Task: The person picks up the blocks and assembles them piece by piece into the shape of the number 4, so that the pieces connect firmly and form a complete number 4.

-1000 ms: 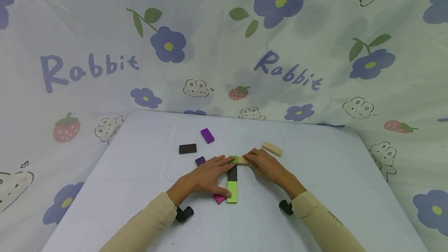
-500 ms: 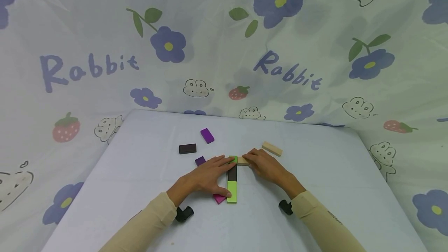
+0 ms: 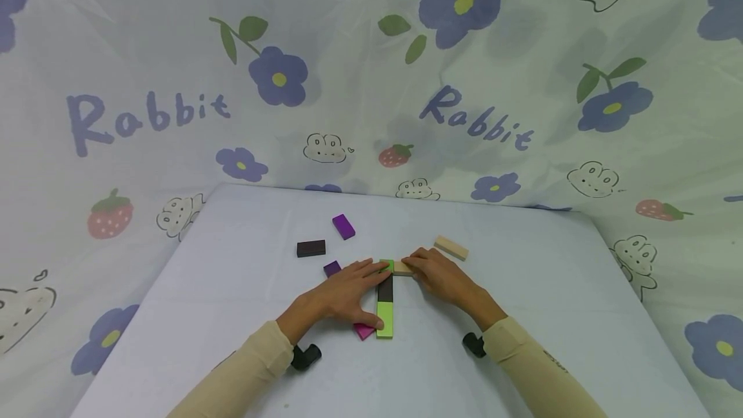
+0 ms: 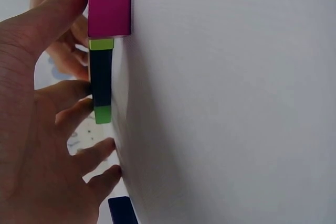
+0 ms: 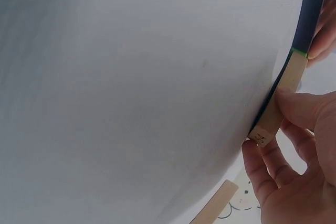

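A line of blocks lies on the white tabletop in the head view: a lime block (image 3: pixel 386 315), a dark block (image 3: pixel 386 289) and a green block (image 3: pixel 388 266). My left hand (image 3: pixel 344 293) spreads over its left side, fingertips touching the green block's end and the thumb at the lime block. Under that hand, a magenta block (image 3: pixel 364 332) is partly hidden. My right hand (image 3: pixel 445 278) pinches a plain wooden block (image 5: pixel 283 95) between thumb and fingers. One end of this wooden block meets the green block, at right angles to the line.
Beyond the left hand lie a dark purple block (image 3: pixel 332 268), a dark brown block (image 3: pixel 311 248) and a bright purple block (image 3: pixel 344 227). Past the right hand is another plain wooden block (image 3: pixel 451 248). A patterned cloth (image 3: pixel 360 102) hangs behind the table.
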### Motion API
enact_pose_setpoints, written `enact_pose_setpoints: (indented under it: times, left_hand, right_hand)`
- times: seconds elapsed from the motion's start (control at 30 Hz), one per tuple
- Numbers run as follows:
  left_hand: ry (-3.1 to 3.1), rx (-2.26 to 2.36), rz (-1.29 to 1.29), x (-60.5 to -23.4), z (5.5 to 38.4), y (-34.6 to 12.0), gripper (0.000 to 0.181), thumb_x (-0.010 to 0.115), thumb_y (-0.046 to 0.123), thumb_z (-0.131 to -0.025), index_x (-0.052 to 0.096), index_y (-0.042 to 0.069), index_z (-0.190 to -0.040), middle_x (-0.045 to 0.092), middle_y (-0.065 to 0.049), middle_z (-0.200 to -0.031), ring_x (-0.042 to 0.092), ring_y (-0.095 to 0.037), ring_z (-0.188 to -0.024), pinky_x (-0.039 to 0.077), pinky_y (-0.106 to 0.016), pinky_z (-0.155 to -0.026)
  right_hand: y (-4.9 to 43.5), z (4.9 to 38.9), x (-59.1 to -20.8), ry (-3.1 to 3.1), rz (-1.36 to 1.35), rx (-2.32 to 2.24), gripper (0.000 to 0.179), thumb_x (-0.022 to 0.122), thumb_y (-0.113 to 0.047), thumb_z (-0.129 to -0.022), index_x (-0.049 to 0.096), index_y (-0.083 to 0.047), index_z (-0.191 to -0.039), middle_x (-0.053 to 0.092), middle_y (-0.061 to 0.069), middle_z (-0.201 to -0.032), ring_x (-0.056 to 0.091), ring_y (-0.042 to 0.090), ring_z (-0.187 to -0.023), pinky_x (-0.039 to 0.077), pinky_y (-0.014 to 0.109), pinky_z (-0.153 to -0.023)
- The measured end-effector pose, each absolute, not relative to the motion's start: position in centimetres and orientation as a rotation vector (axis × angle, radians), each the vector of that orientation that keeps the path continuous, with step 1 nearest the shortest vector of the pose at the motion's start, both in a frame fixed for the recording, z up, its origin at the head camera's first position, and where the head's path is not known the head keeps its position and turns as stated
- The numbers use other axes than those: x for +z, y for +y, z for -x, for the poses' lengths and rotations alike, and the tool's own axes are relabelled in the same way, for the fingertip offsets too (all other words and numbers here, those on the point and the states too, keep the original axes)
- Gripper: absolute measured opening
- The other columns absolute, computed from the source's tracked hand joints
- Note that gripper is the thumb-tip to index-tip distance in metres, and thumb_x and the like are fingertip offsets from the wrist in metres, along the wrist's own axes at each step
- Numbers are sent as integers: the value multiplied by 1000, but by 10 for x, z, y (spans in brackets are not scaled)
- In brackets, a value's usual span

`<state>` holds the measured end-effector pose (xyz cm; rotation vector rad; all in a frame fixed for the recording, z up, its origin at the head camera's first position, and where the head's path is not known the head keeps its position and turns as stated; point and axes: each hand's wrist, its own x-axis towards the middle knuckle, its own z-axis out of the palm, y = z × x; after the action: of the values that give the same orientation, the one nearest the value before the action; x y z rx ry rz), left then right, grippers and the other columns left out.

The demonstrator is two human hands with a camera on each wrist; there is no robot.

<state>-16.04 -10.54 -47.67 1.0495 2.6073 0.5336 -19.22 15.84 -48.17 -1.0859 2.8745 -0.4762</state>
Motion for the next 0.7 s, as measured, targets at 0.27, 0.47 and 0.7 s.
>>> enact_pose_setpoints:
  times: [0.27,0.47,0.7]
  left_hand:
    - [2613,531,-1038,-476,159,-105,99,73,67,-81,37,16,-158,30,-4,-164,22,-32,-152,19,-46,-123]
    - [2621,527,-1042,-478,160,-105,100,73,67,-80,37,16,-158,29,-3,-165,22,-32,-152,19,-45,-123]
    - [2615,532,-1037,-479,160,-105,99,73,68,-80,37,17,-158,29,-3,-165,22,-32,-152,19,-46,-123]
  right_hand:
    - [157,191,-480,2869,1069,-478,37,68,-5,-97,65,-6,-134,64,5,-123,60,21,-107,53,37,-93]
    - [157,191,-480,2867,1081,-480,37,68,-5,-96,65,-6,-133,65,5,-121,61,21,-106,53,37,-92]
    - [156,191,-481,2879,1075,-464,37,69,-6,-96,65,-7,-133,65,5,-121,61,21,-105,53,37,-92]
